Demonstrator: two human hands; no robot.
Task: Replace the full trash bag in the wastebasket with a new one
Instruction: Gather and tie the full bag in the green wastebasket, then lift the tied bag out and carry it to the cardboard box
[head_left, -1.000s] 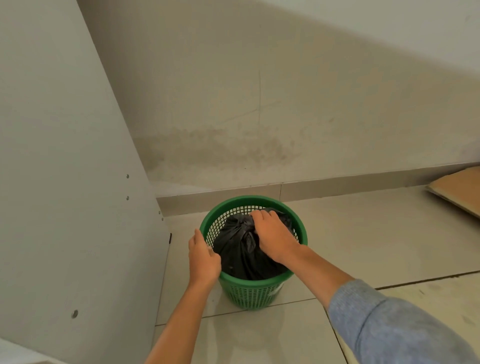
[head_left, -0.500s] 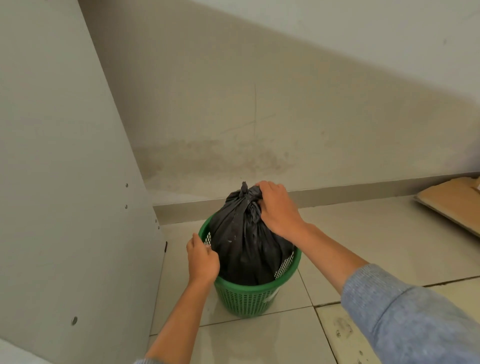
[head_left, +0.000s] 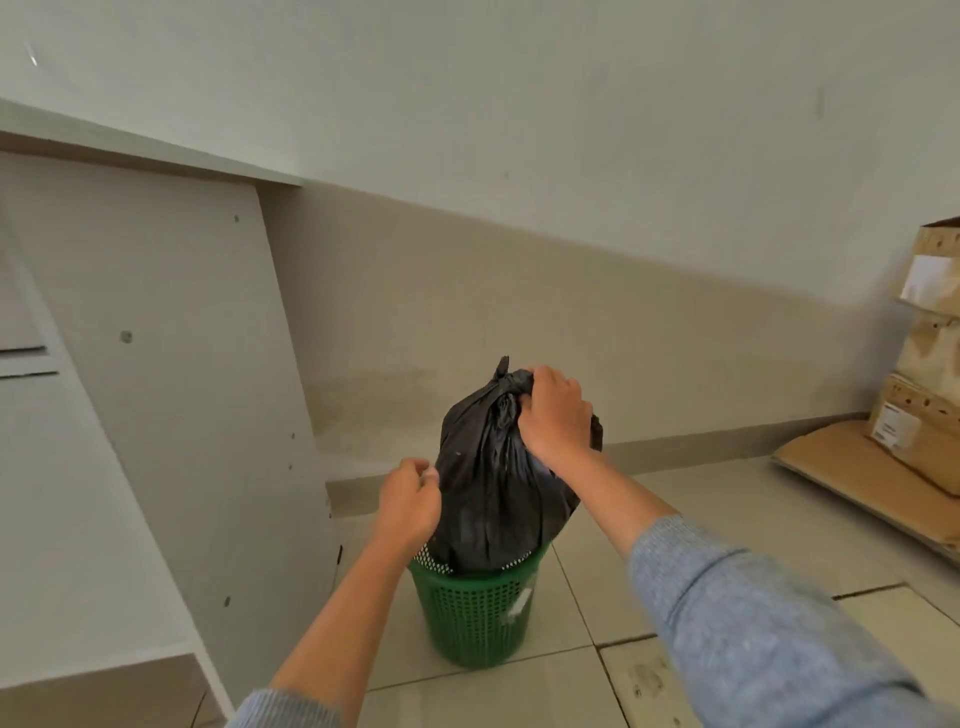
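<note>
The green wastebasket (head_left: 480, 613) stands on the tiled floor (head_left: 519, 696) with the black trash bag (head_left: 488, 493) mostly above its rim, only its bottom inside. The right hand (head_left: 553, 415) is clenched on the bag's knot. The left hand (head_left: 408, 501), loosely curled and empty, hangs beside the bag. A white panel (head_left: 171, 415) stands near on the left; cardboard boxes (head_left: 930, 395) sit well apart right.

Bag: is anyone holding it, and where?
Yes. The right hand holds the bag by its knotted top. The left hand holds nothing visible.
</note>
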